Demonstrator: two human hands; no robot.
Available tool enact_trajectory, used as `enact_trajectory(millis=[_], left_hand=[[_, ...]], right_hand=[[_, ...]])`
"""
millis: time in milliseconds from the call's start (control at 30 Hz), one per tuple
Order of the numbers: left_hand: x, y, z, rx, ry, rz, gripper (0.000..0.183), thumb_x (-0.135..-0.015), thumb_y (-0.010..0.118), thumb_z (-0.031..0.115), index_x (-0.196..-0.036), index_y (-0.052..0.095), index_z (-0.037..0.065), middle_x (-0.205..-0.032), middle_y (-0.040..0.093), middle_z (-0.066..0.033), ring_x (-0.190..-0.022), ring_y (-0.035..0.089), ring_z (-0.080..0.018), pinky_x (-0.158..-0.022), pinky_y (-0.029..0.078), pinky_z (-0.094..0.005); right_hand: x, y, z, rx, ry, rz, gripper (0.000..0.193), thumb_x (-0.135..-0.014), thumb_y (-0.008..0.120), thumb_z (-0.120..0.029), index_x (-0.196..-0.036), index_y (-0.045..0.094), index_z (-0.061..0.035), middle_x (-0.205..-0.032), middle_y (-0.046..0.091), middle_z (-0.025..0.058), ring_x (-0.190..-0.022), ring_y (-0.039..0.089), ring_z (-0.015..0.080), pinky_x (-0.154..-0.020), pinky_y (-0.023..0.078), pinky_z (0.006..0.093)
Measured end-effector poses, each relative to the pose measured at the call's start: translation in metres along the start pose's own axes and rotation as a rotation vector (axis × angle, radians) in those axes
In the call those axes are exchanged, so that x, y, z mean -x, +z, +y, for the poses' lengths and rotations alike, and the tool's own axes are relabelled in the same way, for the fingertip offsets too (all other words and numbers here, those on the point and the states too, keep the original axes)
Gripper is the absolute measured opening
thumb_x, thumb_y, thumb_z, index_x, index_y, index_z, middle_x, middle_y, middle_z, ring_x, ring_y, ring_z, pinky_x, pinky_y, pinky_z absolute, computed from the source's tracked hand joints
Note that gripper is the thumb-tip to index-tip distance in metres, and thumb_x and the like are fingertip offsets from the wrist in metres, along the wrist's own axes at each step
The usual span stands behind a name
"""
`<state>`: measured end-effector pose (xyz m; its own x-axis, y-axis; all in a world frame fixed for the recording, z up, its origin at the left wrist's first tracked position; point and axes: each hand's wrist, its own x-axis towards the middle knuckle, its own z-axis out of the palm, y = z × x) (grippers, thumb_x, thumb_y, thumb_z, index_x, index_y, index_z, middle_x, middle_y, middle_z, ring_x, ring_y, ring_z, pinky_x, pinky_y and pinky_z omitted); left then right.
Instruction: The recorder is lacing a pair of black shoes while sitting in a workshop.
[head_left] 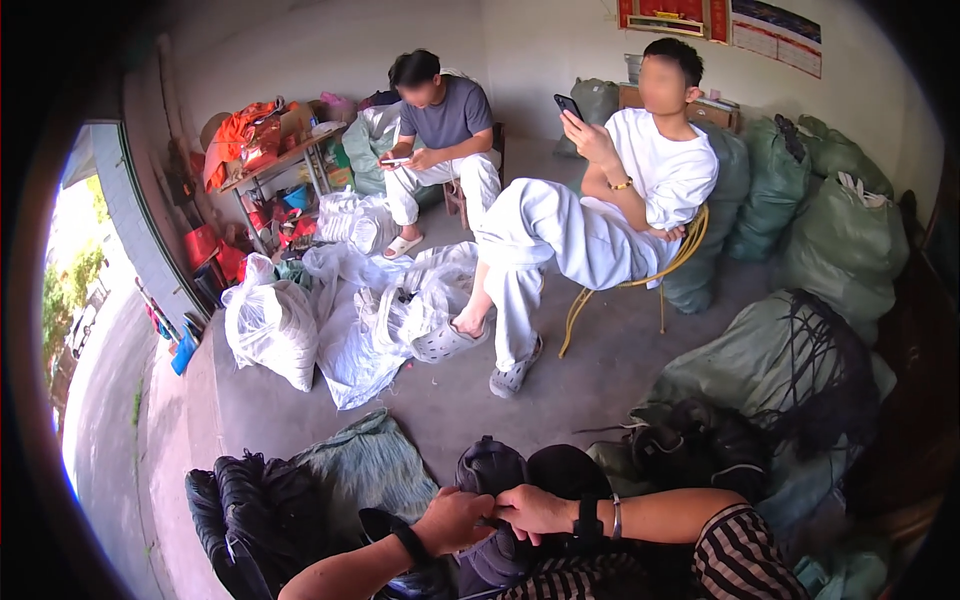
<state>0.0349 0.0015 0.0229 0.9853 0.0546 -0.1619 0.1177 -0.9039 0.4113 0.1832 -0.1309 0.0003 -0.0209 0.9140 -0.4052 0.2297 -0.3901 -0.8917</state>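
Note:
A dark grey shoe (492,465) lies in front of me, near my lap, its upper part pointing away. Over its middle, my left hand (455,520) and my right hand (538,510) meet with their fingertips together. Both hands are closed in a pinch; what they hold is too small or hidden to make out. Just right of the shoe is another dark rounded piece (565,472), partly behind my right hand. More black shoes (700,445) lie to the right, and a bunch of black laces (815,365) hangs over a green sack (730,350).
A pile of black shoes (250,520) lies left beside a green woven sack (370,465). Ahead, one person sits on a yellow chair (690,245) holding a phone; another sits farther back. White plastic bags (275,325) lie on the floor, and stuffed green sacks (845,240) line the right wall.

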Motion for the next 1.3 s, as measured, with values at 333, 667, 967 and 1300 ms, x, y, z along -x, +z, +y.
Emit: enact_trajectory(millis=[333, 667, 967, 1300], left_hand=[[0.007, 0.018, -0.005, 0.200, 0.084, 0.290, 0.022, -0.072, 0.074, 0.017, -0.079, 0.054, 0.013, -0.068, 0.057, -0.0003, -0.069, 0.061, -0.0229, -0.089, 0.044, -0.0405], [0.011, 0.029, -0.011, 0.183, 0.124, 0.413, 0.023, -0.075, 0.074, 0.018, -0.079, 0.053, 0.012, -0.068, 0.057, -0.0032, -0.070, 0.061, -0.0253, -0.089, 0.046, -0.0420], [-0.011, 0.000, 0.036, 0.283, -0.125, 0.552, 0.047, -0.070, 0.076, 0.011, -0.114, 0.059, 0.009, -0.083, 0.059, -0.0052, -0.083, 0.057, -0.0253, -0.083, 0.046, -0.0374], [-0.021, 0.004, 0.048, 1.401, -0.164, 0.690, 0.021, -0.099, 0.048, 0.017, -0.102, 0.059, 0.000, -0.083, 0.064, -0.0034, -0.074, 0.058, -0.0088, -0.070, 0.048, -0.0232]], right_hand=[[-0.025, -0.003, 0.014, 0.653, -0.554, 0.155, 0.019, -0.084, 0.054, -0.014, -0.098, 0.064, -0.0079, -0.067, 0.065, 0.0111, -0.057, 0.065, 0.0248, -0.054, 0.051, 0.0366], [-0.027, -0.017, -0.028, 0.895, -0.329, -0.163, 0.015, -0.073, 0.058, -0.009, -0.085, 0.062, -0.0010, -0.078, 0.065, 0.0195, -0.083, 0.065, 0.0358, -0.070, 0.049, 0.0462], [0.010, -0.093, -0.073, 0.814, -0.589, 0.355, 0.007, -0.085, 0.053, -0.012, -0.087, 0.055, -0.0052, -0.069, 0.063, 0.0151, -0.067, 0.063, 0.0354, -0.061, 0.047, 0.0460], [-0.004, -0.086, -0.052, -0.135, -0.126, -0.051, 0.027, -0.097, 0.047, -0.025, -0.101, 0.063, -0.0041, -0.078, 0.061, 0.0007, -0.065, 0.056, 0.0083, -0.055, 0.044, 0.0219]])
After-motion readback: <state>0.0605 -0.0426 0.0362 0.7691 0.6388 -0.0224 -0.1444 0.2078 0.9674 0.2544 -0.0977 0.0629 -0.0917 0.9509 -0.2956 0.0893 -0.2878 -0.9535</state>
